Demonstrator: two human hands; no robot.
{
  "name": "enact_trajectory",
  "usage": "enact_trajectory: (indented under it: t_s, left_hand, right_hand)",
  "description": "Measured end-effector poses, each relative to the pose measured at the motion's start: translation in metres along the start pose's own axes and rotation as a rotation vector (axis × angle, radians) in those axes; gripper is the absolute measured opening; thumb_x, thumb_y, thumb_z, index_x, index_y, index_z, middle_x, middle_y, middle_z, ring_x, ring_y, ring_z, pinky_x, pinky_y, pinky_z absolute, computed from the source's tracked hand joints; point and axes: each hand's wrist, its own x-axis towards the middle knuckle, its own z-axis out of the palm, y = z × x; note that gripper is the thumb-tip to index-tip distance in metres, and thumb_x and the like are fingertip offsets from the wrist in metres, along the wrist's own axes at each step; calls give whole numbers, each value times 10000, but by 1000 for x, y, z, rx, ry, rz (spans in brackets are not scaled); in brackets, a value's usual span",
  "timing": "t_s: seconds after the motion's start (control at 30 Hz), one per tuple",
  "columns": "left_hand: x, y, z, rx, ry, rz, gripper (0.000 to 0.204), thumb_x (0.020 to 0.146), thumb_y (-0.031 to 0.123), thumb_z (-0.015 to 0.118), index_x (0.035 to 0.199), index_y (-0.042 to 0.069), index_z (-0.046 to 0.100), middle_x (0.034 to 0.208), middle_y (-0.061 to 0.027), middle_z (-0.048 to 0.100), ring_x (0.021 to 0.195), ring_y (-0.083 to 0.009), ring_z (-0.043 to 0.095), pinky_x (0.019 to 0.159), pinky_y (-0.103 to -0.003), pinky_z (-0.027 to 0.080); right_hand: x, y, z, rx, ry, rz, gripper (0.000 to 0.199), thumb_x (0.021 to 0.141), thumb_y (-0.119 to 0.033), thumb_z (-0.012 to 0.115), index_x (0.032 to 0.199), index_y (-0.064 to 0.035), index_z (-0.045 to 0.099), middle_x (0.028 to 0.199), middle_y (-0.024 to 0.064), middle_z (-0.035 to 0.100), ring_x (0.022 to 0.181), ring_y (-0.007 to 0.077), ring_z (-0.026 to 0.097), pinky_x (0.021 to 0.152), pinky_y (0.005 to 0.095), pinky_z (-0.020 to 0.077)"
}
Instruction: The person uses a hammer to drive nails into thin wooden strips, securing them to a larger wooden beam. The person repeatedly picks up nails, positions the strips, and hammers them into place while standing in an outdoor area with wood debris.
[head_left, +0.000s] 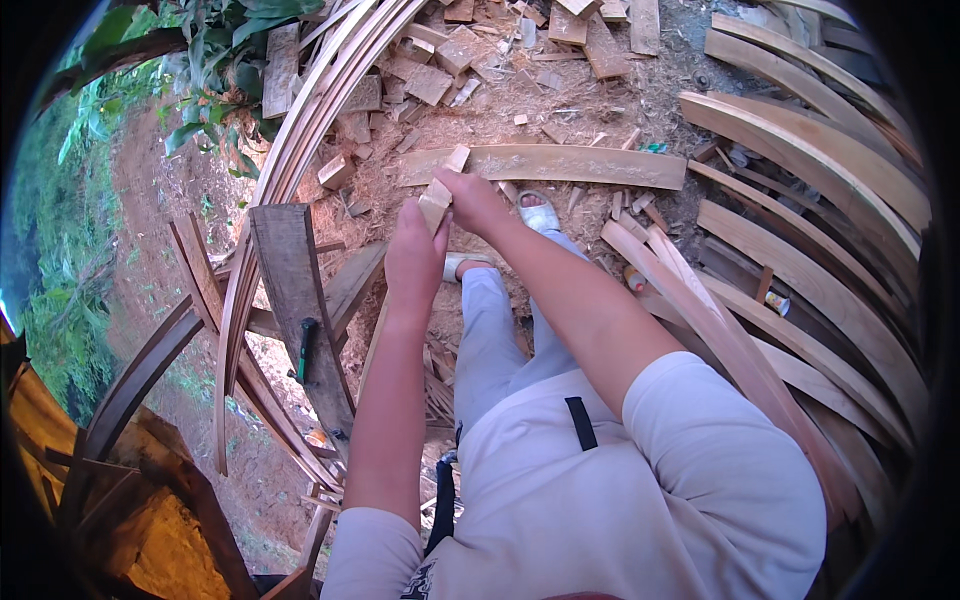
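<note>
Both of my hands grip a pale wooden piece [434,207] in front of me, above the ground strewn with shavings. My left hand [413,245] is closed round its nearer part. Just to the right, my right hand [474,203] wraps the farther part, and the tip of the wood sticks out beyond the fingers. I cannot tell how far the piece runs on behind my left hand and forearm. Past my hands lies a curved light plank [560,165] on the ground, close to my sandalled feet [540,215].
Curved boards [800,270] are stacked along the right. Long bent strips [300,130] arch down the left, beside a dark weathered plank [290,270] with a green-handled tool [304,350] on it. Wood offcuts [430,80] litter the far ground. Yellow sheeting [165,545] hangs at lower left.
</note>
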Motion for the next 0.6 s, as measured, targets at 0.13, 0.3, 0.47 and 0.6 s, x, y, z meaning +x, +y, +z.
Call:
enact_trajectory:
  t_s: [0.13,0.3,0.47,0.6]
  left_hand:
    - [-2,1,-23,12,-39,-116,443,994,319,677,1235,-16,516,1042,-289,668,926,-476,675,732,-544,533]
    - [-10,-12,-44,29,20,-150,406,1015,321,651,1169,-23,502,1040,-308,663,923,-513,650,744,-556,510]
    - [-16,-29,-49,64,79,-221,423,1022,316,639,1186,-42,484,1027,-321,652,934,-532,636,760,-568,501]
    - [-12,-39,-51,39,101,-214,437,1022,319,640,1198,-47,478,1041,-329,651,939,-531,639,762,-574,500]
  right_hand:
    - [5,-21,13,-53,11,13,483,768,-70,784,1219,-65,612,1106,182,697,1031,394,691,868,488,567]
    - [17,-43,31,-4,-3,-58,331,808,-100,752,1091,-48,590,1060,185,684,1009,394,693,859,490,574]
    - [26,-62,44,-52,-103,-66,511,762,-12,737,1254,-40,600,1133,212,700,1026,414,691,860,493,572]
    - [36,-66,48,-58,-119,-85,504,755,-24,747,1239,-46,606,1070,209,711,983,414,699,829,497,575]
